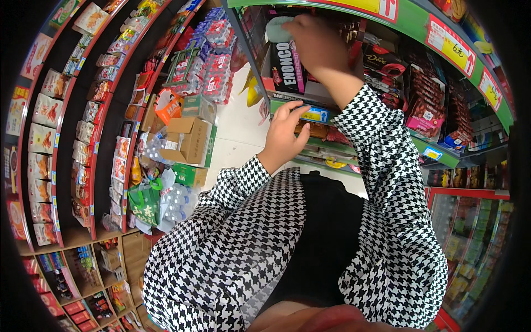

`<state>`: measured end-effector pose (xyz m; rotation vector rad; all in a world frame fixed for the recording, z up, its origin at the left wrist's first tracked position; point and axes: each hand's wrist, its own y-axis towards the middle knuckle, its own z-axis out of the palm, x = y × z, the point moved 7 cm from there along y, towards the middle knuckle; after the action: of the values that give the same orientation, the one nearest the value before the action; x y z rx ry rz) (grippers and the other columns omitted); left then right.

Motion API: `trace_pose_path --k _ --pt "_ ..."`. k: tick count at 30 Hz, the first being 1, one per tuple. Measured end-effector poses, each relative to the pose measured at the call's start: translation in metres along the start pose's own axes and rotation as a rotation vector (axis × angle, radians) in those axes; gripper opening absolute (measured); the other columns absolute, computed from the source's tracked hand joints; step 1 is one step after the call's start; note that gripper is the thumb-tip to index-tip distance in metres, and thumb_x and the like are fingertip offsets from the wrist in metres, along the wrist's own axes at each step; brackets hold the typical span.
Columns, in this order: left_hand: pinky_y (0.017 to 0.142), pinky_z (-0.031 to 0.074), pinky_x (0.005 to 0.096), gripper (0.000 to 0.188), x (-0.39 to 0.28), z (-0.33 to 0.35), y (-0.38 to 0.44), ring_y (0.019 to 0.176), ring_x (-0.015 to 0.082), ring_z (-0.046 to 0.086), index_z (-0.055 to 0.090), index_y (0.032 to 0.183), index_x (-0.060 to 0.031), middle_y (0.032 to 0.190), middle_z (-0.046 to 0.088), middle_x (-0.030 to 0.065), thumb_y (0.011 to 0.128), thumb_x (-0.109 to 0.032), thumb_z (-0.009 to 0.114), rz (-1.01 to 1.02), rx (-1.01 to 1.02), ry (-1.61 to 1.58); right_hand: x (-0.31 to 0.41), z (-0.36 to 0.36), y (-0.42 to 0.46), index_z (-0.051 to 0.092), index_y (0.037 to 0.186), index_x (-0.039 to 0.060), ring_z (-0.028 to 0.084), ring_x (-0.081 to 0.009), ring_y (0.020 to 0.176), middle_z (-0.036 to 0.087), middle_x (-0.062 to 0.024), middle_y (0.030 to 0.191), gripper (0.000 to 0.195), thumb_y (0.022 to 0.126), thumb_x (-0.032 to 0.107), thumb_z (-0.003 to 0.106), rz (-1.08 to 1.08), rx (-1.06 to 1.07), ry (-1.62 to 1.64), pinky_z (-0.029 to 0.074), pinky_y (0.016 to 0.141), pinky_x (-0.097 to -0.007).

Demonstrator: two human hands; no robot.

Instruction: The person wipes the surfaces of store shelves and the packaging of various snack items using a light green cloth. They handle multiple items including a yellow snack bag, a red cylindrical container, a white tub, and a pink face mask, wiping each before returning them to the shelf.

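My right hand (pixel 317 45) reaches into a green-edged store shelf (pixel 277 104), blurred, with its fingertips on a pale green fluffy cloth or sponge (pixel 278 29). That cloth lies at the top of a black and pink package (pixel 286 66) standing in an open carton. My left hand (pixel 284 135) is at the shelf's front edge, fingers spread, beside a blue and yellow price tag (pixel 314 114); it holds nothing. Right of my right wrist stand Dove chocolate boxes (pixel 381 60) and a display box of pink and brown packets (pixel 427 112).
Packaged snacks fill the curved shelving (pixel 93 166) at the left. On the floor stand cardboard boxes (pixel 186 141), a green bag (pixel 145 201) and shrink-wrapped bottle packs (pixel 218 76). A shelf rail (pixel 419 29) with price signs crosses above. A red-framed glass cabinet (pixel 464 245) is at the right.
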<state>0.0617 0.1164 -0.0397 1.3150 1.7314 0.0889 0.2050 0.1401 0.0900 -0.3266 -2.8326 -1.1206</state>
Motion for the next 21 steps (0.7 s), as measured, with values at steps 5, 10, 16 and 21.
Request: trace_pose_path --k 5,10,16,21 --pt "0.089 0.053 0.0364 0.041 0.002 0.001 -0.001 0.116 0.0331 0.054 0.061 0.124 -0.0002 0.130 0.053 0.0197 0.084 -0.007 0.067 0.043 0.041 0.079 0.012 0.033 -0.039 0.068 0.113 0.0149 0.063 -0.0302 0.105 0.063 -0.0068 0.114 0.036 0.079 0.002 0.062 -0.064 0.335 -0.032 0.053 0.087 -0.0410" --pt "0.088 0.053 0.0348 0.040 -0.001 0.003 0.002 0.113 0.0321 0.056 0.061 0.123 -0.0006 0.130 0.053 0.0187 0.084 -0.006 0.066 0.068 0.060 0.025 0.008 0.026 -0.071 0.070 0.104 0.0116 0.064 -0.0317 0.099 0.066 -0.0083 0.102 0.031 0.076 0.000 0.063 -0.206 0.401 0.181 0.053 0.084 -0.0408" --pt "0.099 0.045 0.0431 0.037 0.000 0.009 0.003 0.117 0.0376 0.053 0.061 0.122 -0.0015 0.128 0.054 0.0190 0.086 -0.011 0.065 0.003 0.095 -0.153 -0.034 -0.038 -0.026 0.067 0.108 0.0155 0.064 -0.0301 0.101 0.065 -0.0055 0.109 0.031 0.080 0.003 0.062 -0.036 0.104 -0.086 0.053 0.083 -0.0411" --pt "0.081 0.055 0.0292 0.037 -0.011 0.012 0.006 0.103 0.0246 0.062 0.062 0.124 -0.0014 0.130 0.054 0.0176 0.088 -0.002 0.064 0.063 0.124 -0.139 -0.077 -0.047 -0.015 0.066 0.112 0.0151 0.067 -0.0327 0.095 0.067 -0.0078 0.113 0.034 0.081 0.003 0.061 0.060 0.002 -0.193 0.055 0.079 -0.0418"
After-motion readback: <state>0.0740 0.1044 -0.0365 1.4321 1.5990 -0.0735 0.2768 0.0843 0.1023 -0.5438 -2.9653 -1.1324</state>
